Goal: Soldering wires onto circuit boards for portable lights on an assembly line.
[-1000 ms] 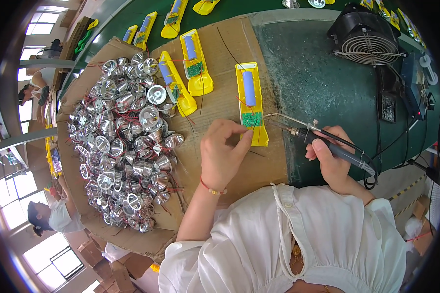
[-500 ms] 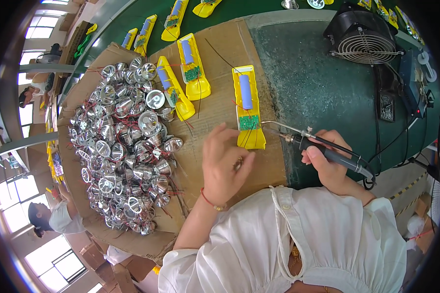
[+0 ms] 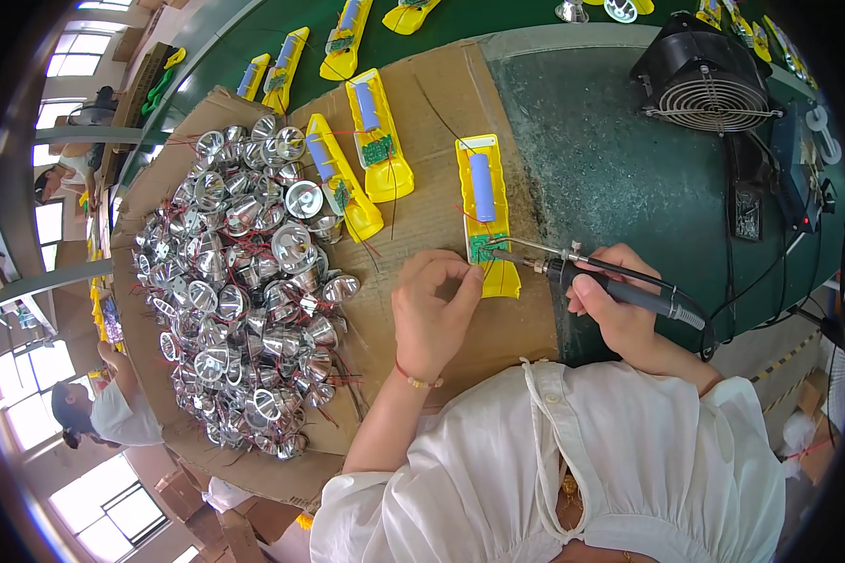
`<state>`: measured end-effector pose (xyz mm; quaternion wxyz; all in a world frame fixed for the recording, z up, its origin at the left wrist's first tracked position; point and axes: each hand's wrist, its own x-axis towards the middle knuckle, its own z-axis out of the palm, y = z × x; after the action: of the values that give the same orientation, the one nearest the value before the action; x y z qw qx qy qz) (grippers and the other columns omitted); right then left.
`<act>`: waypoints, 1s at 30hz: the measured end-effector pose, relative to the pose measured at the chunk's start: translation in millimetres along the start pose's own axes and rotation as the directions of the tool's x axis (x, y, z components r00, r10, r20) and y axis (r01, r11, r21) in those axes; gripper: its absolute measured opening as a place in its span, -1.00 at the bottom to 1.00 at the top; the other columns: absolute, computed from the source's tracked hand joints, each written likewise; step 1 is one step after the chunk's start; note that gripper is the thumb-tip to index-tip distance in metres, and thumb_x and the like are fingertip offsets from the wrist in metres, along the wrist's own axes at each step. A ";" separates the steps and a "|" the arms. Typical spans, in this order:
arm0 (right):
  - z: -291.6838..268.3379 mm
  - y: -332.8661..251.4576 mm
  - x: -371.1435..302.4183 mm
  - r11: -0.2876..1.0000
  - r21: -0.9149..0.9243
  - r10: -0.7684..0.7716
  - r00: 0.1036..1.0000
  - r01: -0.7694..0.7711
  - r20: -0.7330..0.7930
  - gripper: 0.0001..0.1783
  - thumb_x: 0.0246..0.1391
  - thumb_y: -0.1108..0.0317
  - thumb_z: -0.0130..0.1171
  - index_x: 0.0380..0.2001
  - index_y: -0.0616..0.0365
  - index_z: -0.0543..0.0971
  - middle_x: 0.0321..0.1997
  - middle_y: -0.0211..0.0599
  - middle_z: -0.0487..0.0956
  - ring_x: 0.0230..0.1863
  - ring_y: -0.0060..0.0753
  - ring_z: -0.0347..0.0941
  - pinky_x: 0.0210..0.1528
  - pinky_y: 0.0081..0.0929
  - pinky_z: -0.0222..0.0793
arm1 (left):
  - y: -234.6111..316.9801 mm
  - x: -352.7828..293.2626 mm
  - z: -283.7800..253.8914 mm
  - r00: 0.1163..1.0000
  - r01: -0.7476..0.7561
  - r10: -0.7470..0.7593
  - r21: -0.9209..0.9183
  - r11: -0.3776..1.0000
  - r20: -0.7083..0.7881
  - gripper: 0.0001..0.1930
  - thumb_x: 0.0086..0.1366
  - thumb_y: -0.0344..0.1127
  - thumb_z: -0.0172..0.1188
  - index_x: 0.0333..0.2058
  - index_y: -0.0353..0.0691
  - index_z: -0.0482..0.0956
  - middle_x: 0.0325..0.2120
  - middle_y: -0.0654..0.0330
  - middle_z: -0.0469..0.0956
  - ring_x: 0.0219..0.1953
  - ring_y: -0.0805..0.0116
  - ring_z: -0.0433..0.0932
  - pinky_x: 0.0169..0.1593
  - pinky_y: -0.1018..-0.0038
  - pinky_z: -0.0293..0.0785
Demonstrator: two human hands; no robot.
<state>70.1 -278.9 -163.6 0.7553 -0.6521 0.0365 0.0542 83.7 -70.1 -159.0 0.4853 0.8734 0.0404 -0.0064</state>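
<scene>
A yellow plastic housing (image 3: 505, 199) lies on the cardboard in front of me, holding a purple cylindrical battery (image 3: 482, 188) and a green circuit board (image 3: 483, 247) with thin wires. My right hand (image 3: 620, 298) grips a soldering iron (image 3: 582, 280) like a pen. Its tip is at the board's right part, and a thin metal feed tube (image 3: 535, 246) clamped to the iron reaches the same spot. At the board's lower left edge, my left hand (image 3: 430, 314) has thumb and forefinger pinched together; what is between them is hidden.
Left of my hands, a cardboard tray (image 3: 183, 141) holds a heap of silver reflector cups (image 3: 244, 300) with red wires. More yellow housings (image 3: 380, 141) lie beyond it. A black fan (image 3: 709, 84) and a blue soldering station (image 3: 798, 169) stand at the far right. A person works at the left.
My left hand has gone from spread fingers to a pinch beside the board. The iron has shifted left, bringing its tip onto the board. The whole view has shifted slightly.
</scene>
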 end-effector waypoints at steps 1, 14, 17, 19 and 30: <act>-1.1 -0.3 0.4 1.000 -0.015 0.010 1.000 -0.010 0.005 -0.86 -0.05 0.50 0.16 -0.41 0.30 0.43 -0.53 -0.27 0.52 -0.56 -0.61 0.45 -0.54 -0.66 0.38 | -0.8 0.1 -1.1 1.000 0.000 0.000 0.001 1.000 -0.001 -0.92 0.01 -0.43 0.23 -0.53 -0.31 0.54 -0.45 0.12 0.52 -0.38 0.23 0.48 -0.27 0.43 0.38; -6.1 -8.2 -7.8 1.000 -0.012 0.021 0.999 -0.022 -0.049 -0.84 0.02 0.45 0.07 -0.34 0.29 0.37 -0.55 -0.20 0.49 -0.62 -0.53 0.42 -0.58 -0.62 0.38 | -3.9 0.0 -4.3 0.996 0.054 -0.051 -0.047 0.997 0.067 -0.90 0.03 -0.41 0.24 -0.52 -0.31 0.55 -0.43 0.13 0.51 -0.34 0.25 0.46 -0.23 0.45 0.37; -12.3 -5.6 -10.3 0.997 0.046 0.062 0.996 -0.059 -0.060 -0.85 0.02 0.47 0.11 -0.36 0.28 0.39 -0.51 -0.23 0.51 -0.55 -0.57 0.45 -0.50 -0.65 0.42 | -3.3 0.5 -4.4 0.996 0.056 -0.053 -0.043 0.998 0.068 -0.90 0.03 -0.41 0.24 -0.52 -0.32 0.55 -0.43 0.13 0.51 -0.34 0.24 0.46 -0.24 0.45 0.37; -13.5 -4.7 -10.2 0.996 0.056 0.068 0.995 -0.065 -0.067 -0.85 0.02 0.47 0.11 -0.35 0.28 0.39 -0.51 -0.23 0.51 -0.55 -0.57 0.45 -0.50 -0.65 0.42 | -3.6 0.9 -4.7 0.996 0.052 -0.050 -0.034 0.998 0.070 -0.90 0.03 -0.41 0.24 -0.52 -0.32 0.55 -0.43 0.13 0.51 -0.35 0.24 0.46 -0.24 0.45 0.37; -35.6 -0.1 -10.9 0.999 0.052 0.000 0.989 0.008 -0.148 -0.85 0.03 0.45 0.11 -0.36 0.28 0.39 -0.52 -0.22 0.50 -0.57 -0.58 0.44 -0.53 -0.66 0.40 | 9.8 3.5 -6.8 0.978 0.103 -0.131 0.172 0.980 0.162 -0.88 0.00 -0.37 0.22 -0.57 -0.29 0.52 -0.72 0.16 0.49 -0.66 0.38 0.51 -0.54 0.53 0.39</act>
<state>59.9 -314.5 -167.4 0.7674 -0.6344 0.0925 0.0031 87.8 -69.2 -147.2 0.4127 0.9024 0.0490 -0.1136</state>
